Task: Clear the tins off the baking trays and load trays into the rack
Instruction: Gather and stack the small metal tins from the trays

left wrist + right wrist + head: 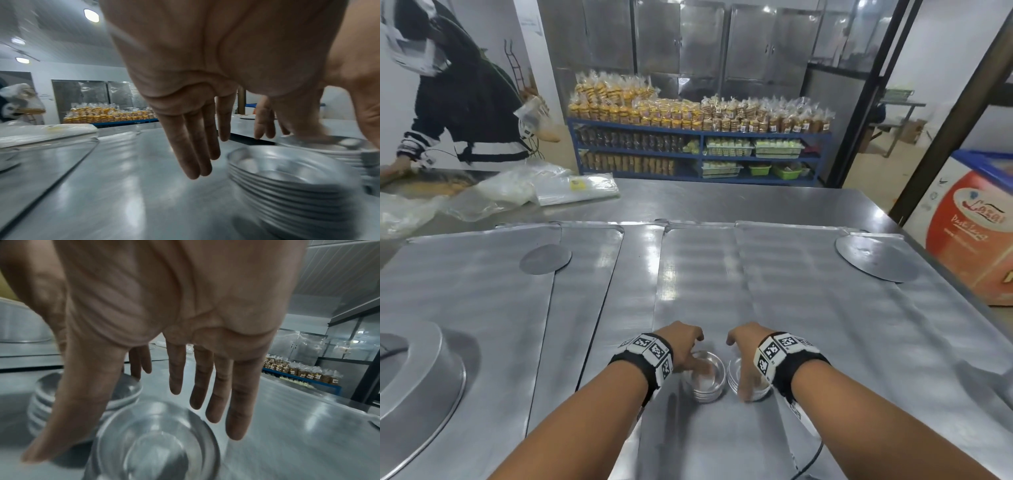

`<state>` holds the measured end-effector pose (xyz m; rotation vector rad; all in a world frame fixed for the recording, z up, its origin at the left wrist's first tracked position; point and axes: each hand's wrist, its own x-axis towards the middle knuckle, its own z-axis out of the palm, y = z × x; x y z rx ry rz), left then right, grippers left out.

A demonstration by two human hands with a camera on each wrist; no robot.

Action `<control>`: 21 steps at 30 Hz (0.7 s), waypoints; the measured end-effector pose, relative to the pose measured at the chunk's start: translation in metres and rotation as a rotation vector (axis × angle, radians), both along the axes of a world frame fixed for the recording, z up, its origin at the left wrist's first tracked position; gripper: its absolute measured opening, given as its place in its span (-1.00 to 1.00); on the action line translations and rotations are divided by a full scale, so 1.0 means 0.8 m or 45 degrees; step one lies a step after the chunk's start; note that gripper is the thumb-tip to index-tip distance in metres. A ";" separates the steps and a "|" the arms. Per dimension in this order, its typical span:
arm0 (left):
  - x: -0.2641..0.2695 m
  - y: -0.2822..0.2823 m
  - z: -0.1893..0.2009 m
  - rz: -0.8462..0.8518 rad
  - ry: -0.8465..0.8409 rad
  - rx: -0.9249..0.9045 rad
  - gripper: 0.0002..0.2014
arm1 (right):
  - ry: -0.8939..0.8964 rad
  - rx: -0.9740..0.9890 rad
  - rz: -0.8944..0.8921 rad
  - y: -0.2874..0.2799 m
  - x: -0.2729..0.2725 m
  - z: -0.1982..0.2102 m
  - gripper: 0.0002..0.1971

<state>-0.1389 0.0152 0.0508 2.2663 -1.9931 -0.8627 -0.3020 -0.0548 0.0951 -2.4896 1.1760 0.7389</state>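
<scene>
On the flat steel tray [722, 274], two ribbed tin stacks [705, 380] (round, shiny); left hand [681, 346] and right hand [748, 346] splayed above.

This is a commercial bakery's production and packing room. A wide stainless steel counter [722, 202] carries large flat metal baking trays [465, 291] and stacks of small round tins [705, 380]. Against the far wall a blue shelving unit [700, 134] is piled with bagged baked goods [688, 113], in front of steel cabinets [688, 37]. Another person [465, 96] works with plastic bags [517, 192] at the counter's far end.
</scene>
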 end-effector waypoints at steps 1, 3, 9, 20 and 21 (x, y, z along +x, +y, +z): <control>0.013 0.003 0.002 0.031 0.014 -0.031 -0.25 | -0.008 0.002 -0.011 0.002 0.009 0.004 -0.14; 0.044 0.013 0.011 0.086 -0.010 -0.076 -0.34 | -0.047 -0.024 -0.021 0.009 0.032 0.010 -0.10; 0.177 0.070 0.031 0.339 -0.197 -0.147 -0.58 | -0.165 -0.066 0.120 0.043 0.142 0.024 -0.42; 0.406 0.273 0.037 0.864 -0.520 -0.127 -0.58 | -0.379 -0.024 0.452 0.181 0.377 0.012 -0.54; 0.419 0.290 0.035 0.900 -0.537 -0.114 -0.57 | -0.403 -0.008 0.455 0.193 0.394 0.010 -0.53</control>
